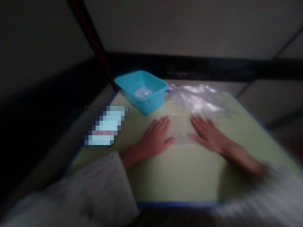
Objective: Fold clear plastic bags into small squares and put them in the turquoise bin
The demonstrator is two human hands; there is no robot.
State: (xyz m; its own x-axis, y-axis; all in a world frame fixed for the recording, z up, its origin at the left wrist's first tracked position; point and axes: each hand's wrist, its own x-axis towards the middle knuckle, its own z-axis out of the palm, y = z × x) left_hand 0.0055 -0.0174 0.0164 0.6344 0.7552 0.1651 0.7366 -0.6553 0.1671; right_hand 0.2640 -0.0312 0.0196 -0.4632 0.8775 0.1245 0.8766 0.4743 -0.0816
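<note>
A clear plastic bag (182,129) lies flat on the pale green table (180,176). My left hand (158,135) rests at the bag's left edge, palm down with fingers stretched out and the thumb apart. At the right edge, my right hand (205,132) is also palm down, its fingers extended. Neither hand grips anything. Just beyond the right hand sits a crumpled heap of clear plastic (199,97). The picture is dim and somewhat blurred, so what the flat bag holds, if anything, cannot be made out.
A turquoise plastic basin (153,102) stands at the table's back left, with a whitish item (142,92) inside. A pixelated, bright flat object (107,126) lies near the left edge. Blue edging (177,204) runs along the table, and a pale wall rises behind.
</note>
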